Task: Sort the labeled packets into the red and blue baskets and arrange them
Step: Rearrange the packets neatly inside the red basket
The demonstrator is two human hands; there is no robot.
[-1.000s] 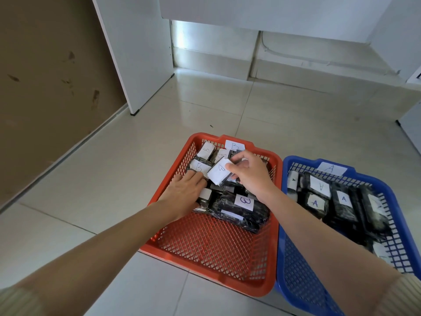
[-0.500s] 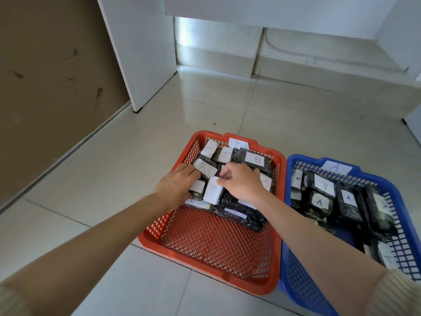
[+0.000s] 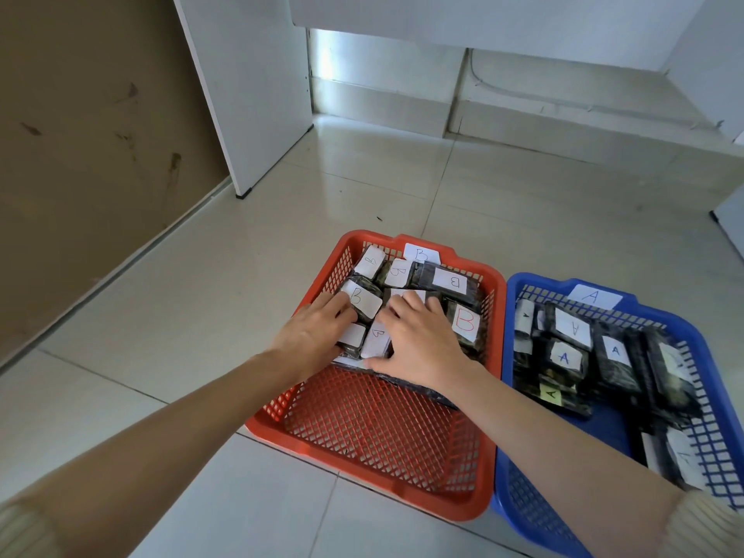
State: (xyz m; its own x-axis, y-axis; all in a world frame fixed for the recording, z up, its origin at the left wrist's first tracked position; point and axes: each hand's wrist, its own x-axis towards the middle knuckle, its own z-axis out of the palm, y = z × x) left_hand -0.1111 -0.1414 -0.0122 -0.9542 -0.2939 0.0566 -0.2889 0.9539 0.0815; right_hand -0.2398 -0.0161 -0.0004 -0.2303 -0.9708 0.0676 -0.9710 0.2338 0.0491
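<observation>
The red basket carries a B tag and holds several black packets with white B labels, crowded in its far half. Both my hands are inside it. My left hand curls on the packets at the left side, its fingertips against a B packet. Beside it, my right hand lies over another B packet, thumb at the near edge and fingers at the far edge. The blue basket on the right, tagged A, holds several A packets.
The baskets stand side by side, touching, on a pale tiled floor. A white cabinet panel rises at the back left beside a brown wall. A low white step runs along the back. The near half of the red basket shows bare mesh.
My right hand lowered the B packet it held up into the row beside the left hand and now covers it. My left hand stayed on the left packets.
</observation>
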